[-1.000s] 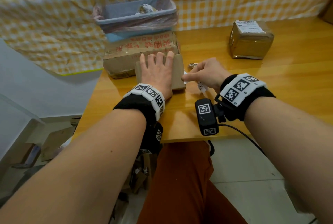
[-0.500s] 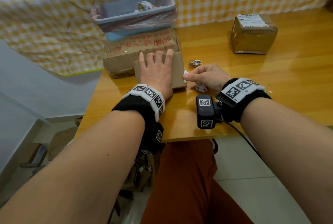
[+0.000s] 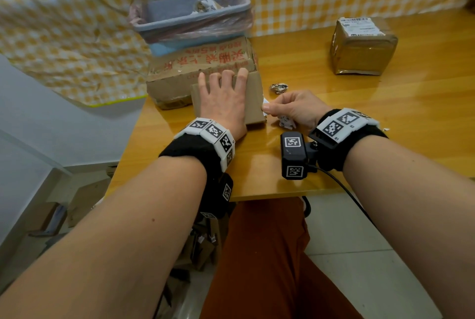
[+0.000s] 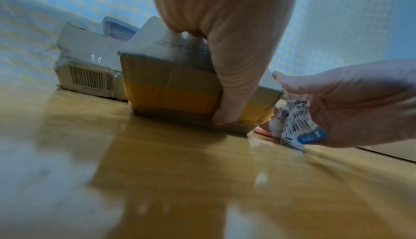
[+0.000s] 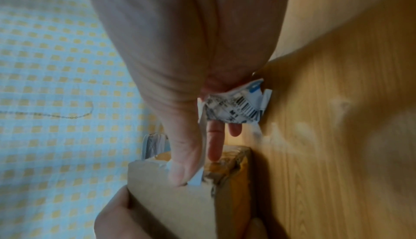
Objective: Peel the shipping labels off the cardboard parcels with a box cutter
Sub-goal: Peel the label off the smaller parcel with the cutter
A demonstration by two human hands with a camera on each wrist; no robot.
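Small flat cardboard parcel (image 3: 253,99) lying on the tabletop (image 3: 334,102) near the front edge, yellow-brown tape round its near side in the left wrist view. White strip of label (image 5: 198,177) lifted at the parcel's right top edge, pinched between thumb and forefinger of the right hand (image 3: 295,110); crumpled wad of peeled label (image 4: 292,123) with barcode and blue patch tucked under the same hand's curled lower fingers, close to the wood. No telling from these views whether a box cutter sits in that grip. Left hand (image 3: 222,102) laid flat on top of the parcel, fingers straight and spread, thumb down over the near side, pressing rather than clasping.

Just behind the parcel and touching it, a larger battered carton (image 3: 195,69) with red printed characters on top and a barcode sticker on its near end. On that carton, a grey-blue bin (image 3: 190,23) lined with a thin plastic bag, crumpled paper inside. Small crumpled scrap (image 3: 279,87) on the wood just right of the parcel's far corner. Well apart to the right, a cube-shaped taped parcel (image 3: 362,54) with a white shipping label (image 3: 361,26) on its top face. Yellow-and-white checked cloth (image 3: 77,36) along the back. Black wrist bands with white square-code markers on both forearms; a black camera block (image 3: 293,154) hanging off the right one.
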